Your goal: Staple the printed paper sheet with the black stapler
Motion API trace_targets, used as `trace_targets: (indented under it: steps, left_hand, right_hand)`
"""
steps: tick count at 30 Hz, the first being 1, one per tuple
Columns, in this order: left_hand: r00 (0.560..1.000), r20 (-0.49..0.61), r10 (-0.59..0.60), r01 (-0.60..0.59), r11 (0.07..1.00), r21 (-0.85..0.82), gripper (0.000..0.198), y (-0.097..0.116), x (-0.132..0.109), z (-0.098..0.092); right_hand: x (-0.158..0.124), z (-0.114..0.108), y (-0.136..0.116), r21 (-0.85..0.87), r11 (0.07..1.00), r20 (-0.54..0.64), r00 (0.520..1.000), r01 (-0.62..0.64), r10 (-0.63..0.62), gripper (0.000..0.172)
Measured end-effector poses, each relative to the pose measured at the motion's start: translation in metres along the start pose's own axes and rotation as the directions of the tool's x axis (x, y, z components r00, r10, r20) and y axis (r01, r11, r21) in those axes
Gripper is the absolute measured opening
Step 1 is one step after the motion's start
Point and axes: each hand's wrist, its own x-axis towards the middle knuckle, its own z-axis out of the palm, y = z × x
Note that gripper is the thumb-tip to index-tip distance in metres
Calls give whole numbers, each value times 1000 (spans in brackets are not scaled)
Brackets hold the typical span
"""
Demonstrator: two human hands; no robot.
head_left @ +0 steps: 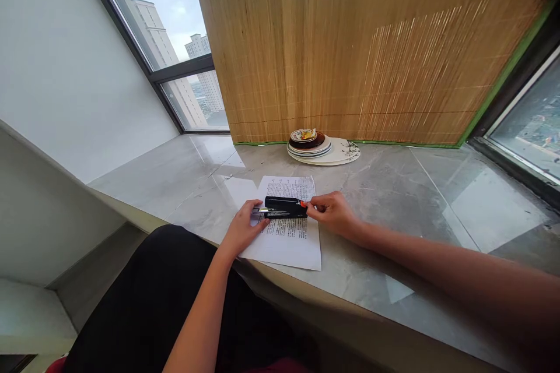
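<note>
A black stapler (285,207) lies crosswise over printed paper sheets (289,247). A silvery metal part (261,210) sticks out of its left end. My left hand (243,227) closes around that end, thumb on the near side and fingers on the far side. At the right end, beside a small orange-red part (303,204), my right hand (333,211) pinches the stapler between thumb and bent fingers. The sheets reach from behind the stapler to the ledge's front edge, and the stapler and left hand cover some of the print.
The papers rest on a grey marble-look window ledge (376,186). Near the back stands a stack of plates (308,151), with a white oval board (345,152) beside it. A bamboo blind (306,41) hangs behind. Windows flank the ledge, and my knee (170,250) is against its front edge.
</note>
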Motion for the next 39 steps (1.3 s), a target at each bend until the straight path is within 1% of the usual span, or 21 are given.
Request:
trace_targets:
  steps: [4, 5, 7, 8, 10, 11, 14, 16, 17, 19, 20, 21, 22, 24, 25, 26, 27, 29, 31, 34, 39]
  left_hand:
    - [1000, 0, 8, -8, 1000, -11, 43, -1, 1, 0]
    - [1000, 0, 11, -11, 1000, -14, 43, -1, 1, 0]
    - [1000, -3, 12, -12, 1000, -22, 45, -2, 1, 1]
    - [1000, -4, 9, -9, 1000, -27, 45, -2, 0, 1]
    - [1000, -10, 0, 0, 999, -45, 46, -1, 0, 1]
    - [1000, -12, -4, 3, 998, -57, 47, -1, -1, 1]
    - [1000, -29, -11, 8, 993, -115, 51, 1, -1, -1]
    - [995, -96, -22, 6, 987, -160, 52, 4, 0, -5]
    - [987, -154, -35, 5, 981, -195, 51, 6, 0, -7]
    - [945, -305, -123, 11, 938, -345, 42, 13, -1, -11]
    - [911, -357, -208, 17, 882, -472, 36, 17, -1, -13]
    - [876, -365, -315, 24, 784, -620, 31, 22, -2, -14]
    - [846, -318, -429, 40, 644, -764, 27, 27, -3, -16]
    - [799, -95, -594, 116, 307, -945, 25, 37, -5, -18]
    - [781, 31, -624, 162, 155, -975, 25, 41, -5, -18]
    - [766, 135, -629, 201, 35, -979, 27, 44, -6, -18]
    - [756, 207, -621, 227, -48, -973, 28, 47, -6, -17]
    - [760, 288, -583, 256, -140, -957, 27, 50, -6, -15]
    - [757, 328, -565, 276, -179, -944, 26, 52, -5, -12]
    - [748, 361, -556, 299, -204, -932, 26, 52, -4, -9]
    - [771, 348, -533, 263, -232, -937, 29, 53, -4, -9]
  right_hand:
    - [-1, -3, -5, -79, 994, -36, 996, 81, -84, 38]
    - [-1, -3, -6, -76, 991, -51, 992, 108, -112, 35]
    - [1, -3, -9, -71, 985, -60, 985, 160, -165, 19]
    - [3, -2, -10, -73, 981, -40, 982, 182, -185, 18]
    - [5, 0, -10, -83, 974, 44, 977, 210, -207, 39]
    - [6, 2, -9, -87, 972, 86, 974, 219, -212, 42]
    - [7, 7, -5, -88, 966, 132, 964, 242, -229, 28]
    - [5, 8, -2, -106, 955, 101, 958, 277, -267, 21]
    - [4, 8, -2, -123, 945, 80, 952, 304, -296, 19]
    - [1, 7, -2, -160, 913, 20, 926, 374, -376, 17]
    - [0, 6, -3, -178, 892, -17, 905, 415, -425, 16]
    - [-2, 5, -5, -196, 866, -57, 877, 459, -478, 17]
    - [-4, 3, -6, -218, 838, -95, 844, 500, -528, 18]
    - [-7, 1, -10, -277, 774, -147, 771, 570, -620, 25]
    - [-8, -1, -11, -310, 738, -150, 735, 600, -661, 29]
    - [-10, -2, -13, -341, 699, -134, 704, 628, -698, 32]
    - [-12, -3, -14, -369, 663, -108, 679, 651, -726, 34]
    - [-16, -4, -15, -415, 599, -47, 642, 684, -765, 34]
    - [-19, -5, -14, -448, 563, -8, 626, 695, -780, 33]
    - [-23, -5, -12, -468, 523, 14, 598, 712, -802, 36]
    - [-22, -7, -13, -482, 475, 61, 569, 736, -820, 36]
